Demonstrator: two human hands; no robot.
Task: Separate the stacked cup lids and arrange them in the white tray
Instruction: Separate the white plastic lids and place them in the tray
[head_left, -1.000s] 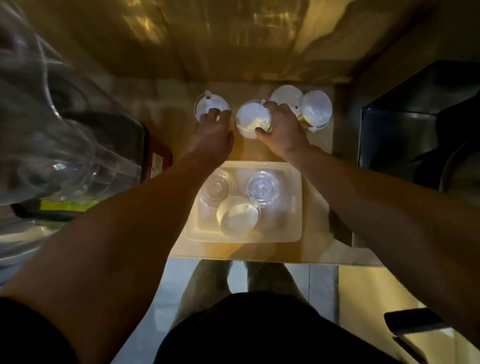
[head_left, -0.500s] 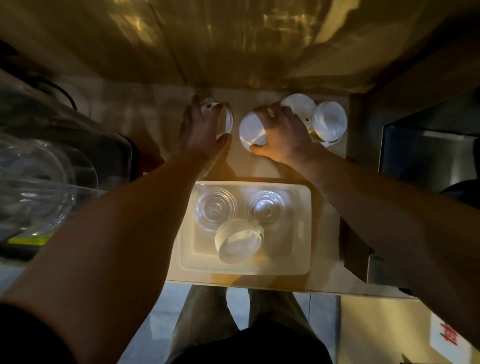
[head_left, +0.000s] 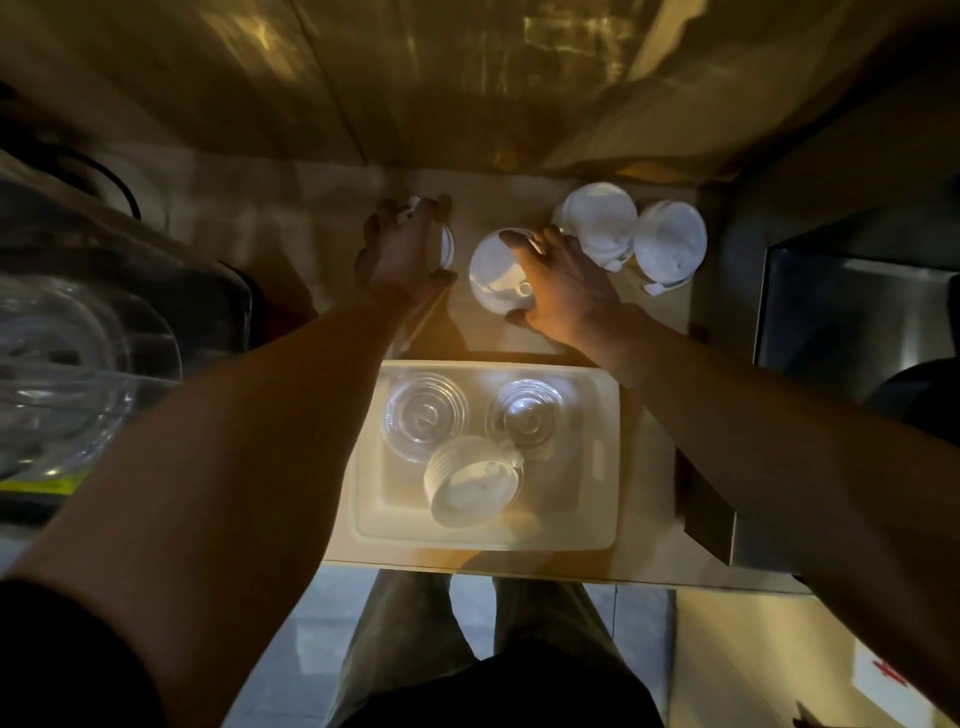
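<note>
The white tray (head_left: 597, 457) lies near the counter's front edge. In it are two clear domed lids (head_left: 426, 415) (head_left: 525, 413) and a stack of white lids (head_left: 470, 480) lying on its side. Beyond the tray my left hand (head_left: 397, 249) grips a white lid (head_left: 445, 244) that is mostly hidden under my fingers. My right hand (head_left: 563, 288) holds a white lid stack (head_left: 493, 273) by its rim, thumb in front and fingers over the top. Two more white lid stacks (head_left: 602, 221) (head_left: 672, 244) stand at the far right.
A steel box (head_left: 857, 322) rises at the right of the counter. A clear glass vessel (head_left: 67, 374) and a dark appliance (head_left: 208, 301) sit on the left. A golden wall panel (head_left: 467, 83) closes the back. My legs (head_left: 415, 623) show below the counter edge.
The camera has tilted, so the whole scene sits lower in view. Both hands have closed further round their lids; the left hand now covers most of its lid.
</note>
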